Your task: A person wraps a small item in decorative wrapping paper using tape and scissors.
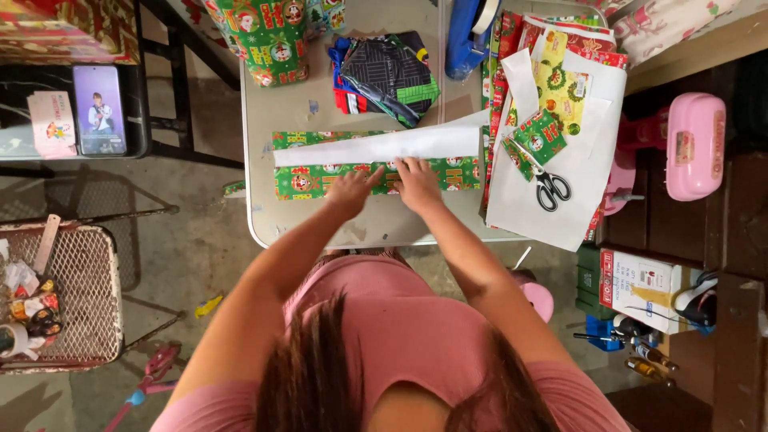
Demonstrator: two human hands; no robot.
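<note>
Centrally, on grey folding table: long flat parcel in green festive wrapping paper, white underside of a flap folded over its top.

Hands: left hand & right hand side by side, palms down, fingers spread flat, pressing parcel's near edge; nothing gripped.

Surroundings:
- Scissors, black handles, R of parcel, lying on loose white-backed paper sheets; small green paper offcut just above.
- Folded dark clothing, striped/plaid, behind parcel.
- Wrapped green box, table's far L corner.
- Blue tape dispenser, far edge.
- Phone, screen lit, on dark stand at L.
- Wire mesh basket, white, w/ small items, on floor L.
- Pink toy case, plastic, R.

Nothing lies between hands & parcel.
</note>
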